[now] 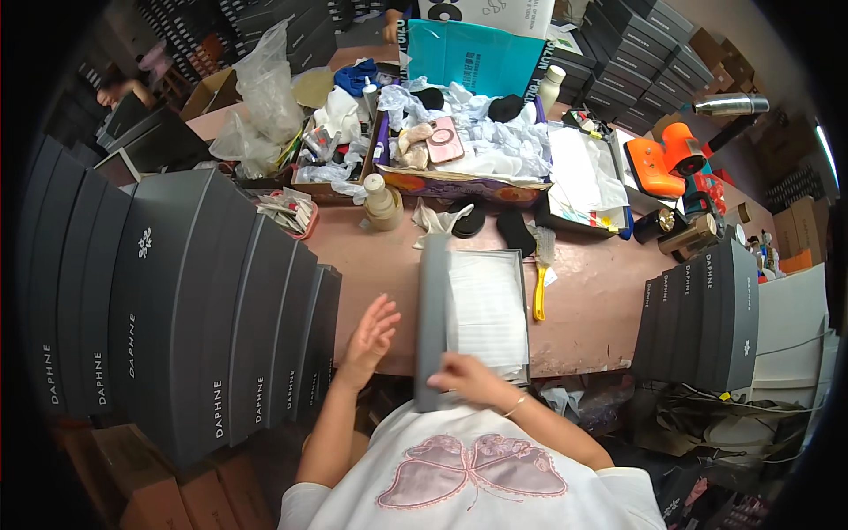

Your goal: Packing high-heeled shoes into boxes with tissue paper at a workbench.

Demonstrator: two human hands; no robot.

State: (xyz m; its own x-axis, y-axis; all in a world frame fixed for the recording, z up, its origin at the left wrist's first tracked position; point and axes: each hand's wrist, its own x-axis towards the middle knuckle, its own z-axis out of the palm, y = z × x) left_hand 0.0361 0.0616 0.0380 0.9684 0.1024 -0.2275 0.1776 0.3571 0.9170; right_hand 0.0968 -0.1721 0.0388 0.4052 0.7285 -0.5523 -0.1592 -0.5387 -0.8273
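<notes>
A grey shoebox (527, 329) lies on the table in front of me, its inside covered by white tissue paper (488, 309). Its dark grey lid (432, 309) stands tilted up on edge along the box's left side. My right hand (473, 378) grips the lid near its closest end, fingers closed round the edge. To the left of the lid, my left hand (369, 344) is raised with its fingers apart, touching nothing. A yellow-handled brush (541, 283) lies just right of the box, and black pads (515, 233) lie beyond it.
Tall stacks of grey shoeboxes (181, 300) rise at the left, and a shorter stack (707, 318) stands at the right. At the back are a carton of crumpled paper (459, 187), a squat bottle (382, 205) and an orange device (658, 163). Another person's hand (391, 28) shows at the far edge.
</notes>
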